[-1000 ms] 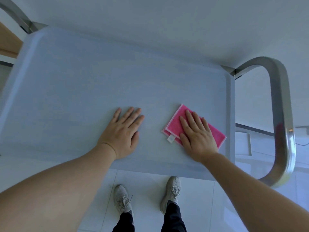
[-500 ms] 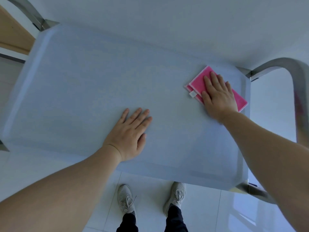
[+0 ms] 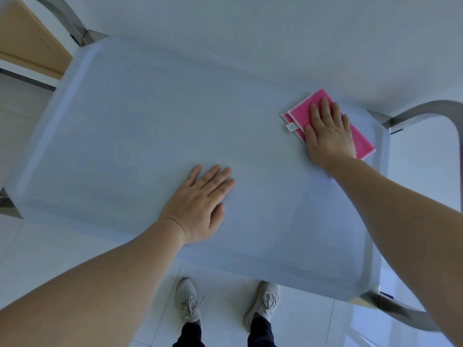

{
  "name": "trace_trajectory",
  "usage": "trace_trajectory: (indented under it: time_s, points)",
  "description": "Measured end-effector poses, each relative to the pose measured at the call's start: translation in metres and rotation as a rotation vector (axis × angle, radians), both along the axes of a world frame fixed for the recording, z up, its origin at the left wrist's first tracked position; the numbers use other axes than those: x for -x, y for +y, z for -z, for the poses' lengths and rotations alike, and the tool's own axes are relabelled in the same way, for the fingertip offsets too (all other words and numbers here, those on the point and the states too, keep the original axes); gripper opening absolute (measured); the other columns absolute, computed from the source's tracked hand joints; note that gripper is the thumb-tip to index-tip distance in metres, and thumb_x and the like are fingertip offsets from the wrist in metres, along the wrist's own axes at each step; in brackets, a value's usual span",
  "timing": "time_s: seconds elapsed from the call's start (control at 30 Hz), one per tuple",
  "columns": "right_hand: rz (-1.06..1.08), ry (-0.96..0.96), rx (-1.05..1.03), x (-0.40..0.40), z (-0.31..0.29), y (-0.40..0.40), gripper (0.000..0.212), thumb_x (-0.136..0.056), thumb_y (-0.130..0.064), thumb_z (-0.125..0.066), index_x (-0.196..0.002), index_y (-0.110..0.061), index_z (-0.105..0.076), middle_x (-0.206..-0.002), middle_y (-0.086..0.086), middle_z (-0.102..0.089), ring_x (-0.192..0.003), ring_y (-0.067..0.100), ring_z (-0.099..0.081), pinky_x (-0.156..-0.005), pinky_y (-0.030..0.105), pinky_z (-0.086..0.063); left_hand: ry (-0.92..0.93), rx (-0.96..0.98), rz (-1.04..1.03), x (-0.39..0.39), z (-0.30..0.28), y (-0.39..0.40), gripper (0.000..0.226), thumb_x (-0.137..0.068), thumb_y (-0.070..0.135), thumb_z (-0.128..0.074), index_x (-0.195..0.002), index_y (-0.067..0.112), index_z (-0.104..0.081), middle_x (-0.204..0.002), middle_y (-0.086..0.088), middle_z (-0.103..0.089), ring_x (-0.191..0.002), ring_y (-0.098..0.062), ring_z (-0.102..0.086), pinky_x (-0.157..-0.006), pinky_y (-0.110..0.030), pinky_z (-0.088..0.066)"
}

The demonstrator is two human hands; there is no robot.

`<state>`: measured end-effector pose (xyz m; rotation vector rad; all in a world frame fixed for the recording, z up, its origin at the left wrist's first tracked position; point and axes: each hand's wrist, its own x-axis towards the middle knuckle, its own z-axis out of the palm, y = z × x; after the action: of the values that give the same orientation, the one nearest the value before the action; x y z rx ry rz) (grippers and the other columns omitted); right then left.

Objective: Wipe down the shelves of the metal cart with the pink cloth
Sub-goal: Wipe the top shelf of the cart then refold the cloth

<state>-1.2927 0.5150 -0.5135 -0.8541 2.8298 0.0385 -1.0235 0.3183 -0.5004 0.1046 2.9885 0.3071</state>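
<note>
The right hand [image 3: 328, 136] lies flat on the folded pink cloth [image 3: 304, 112], fingers straight and close together, pressing it against the top shelf [image 3: 150, 126] of the metal cart at the far right corner, just inside the raised rim and near the curved steel handle [image 3: 441, 113]. The left hand [image 3: 200, 204] rests palm down on the same shelf toward the near edge, fingers straight and slightly spread, holding nothing; it looks to be steadying the cart. Between the two hands, just beside the left fingertips, a scatter of small droplets [image 3: 253, 189] sits on the surface (water or spray, I cannot tell which), which suggests that patch has not been wiped dry. As for progress, my reading is that the job is at an early stage: the cloth is working only the right end of the top shelf, the broad middle and left stretch show no clear sign either way of having been wiped, and any lower shelves are hidden beneath this one, so they probably remain to be done. Below the near edge, two grey sneakers [image 3: 186, 300] stand on the pale tiled floor [image 3: 75, 246]
</note>
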Motion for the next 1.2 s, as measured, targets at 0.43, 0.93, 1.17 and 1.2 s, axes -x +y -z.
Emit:
trace_trajectory:
  time_s: [0.43,0.93,1.17,1.2]
  points:
    - [-0.258,-0.118,-0.05,-0.146,-0.008,0.013,0.061,-0.093,-0.047,-0.01,-0.149,-0.024,-0.005,-0.158,0.0,-0.002,-0.145,0.023,0.0,-0.116,0.041,0.003,-0.009,-0.019,-0.017,-0.001,-0.002,0.0,0.054,-0.086,0.027,-0.029,-0.134,0.009,-0.047,-0.145,-0.008,-0.04,-0.135,-0.027,-0.036,-0.111,-0.052,-0.024]
    - [-0.227,-0.152,-0.036,-0.258,-0.013,0.03,0.057,-0.097,-0.046,-0.01,-0.148,-0.024,0.0,-0.157,-0.001,0.0,-0.144,0.02,0.01,-0.117,0.041,0.006,-0.028,-0.074,-0.019,-0.003,-0.007,-0.003,0.055,-0.086,0.027,-0.025,-0.133,0.009,-0.048,-0.146,-0.009,-0.04,-0.136,-0.026,-0.033,-0.114,-0.05,-0.019]
    - [-0.212,-0.177,-0.06,-0.258,-0.015,0.028,0.057,-0.096,-0.045,-0.01,-0.147,-0.028,0.008,-0.156,-0.005,0.011,-0.143,0.016,0.018,-0.117,0.04,0.007,0.03,-0.151,-0.031,-0.013,-0.025,-0.031,0.049,-0.086,0.023,-0.033,-0.124,-0.001,-0.055,-0.135,-0.02,-0.049,-0.123,-0.036,-0.048,-0.106,-0.053,-0.03]
    - [-0.214,-0.177,-0.064,-0.258,-0.016,0.029,0.057,-0.096,-0.045,-0.01,-0.147,-0.028,0.007,-0.156,-0.005,0.01,-0.143,0.017,0.017,-0.117,0.04,0.008,0.036,-0.111,-0.046,-0.016,-0.026,-0.044,0.049,-0.085,0.023,-0.033,-0.122,-0.001,-0.056,-0.133,-0.02,-0.051,-0.121,-0.037,-0.05,-0.105,-0.054,-0.031]
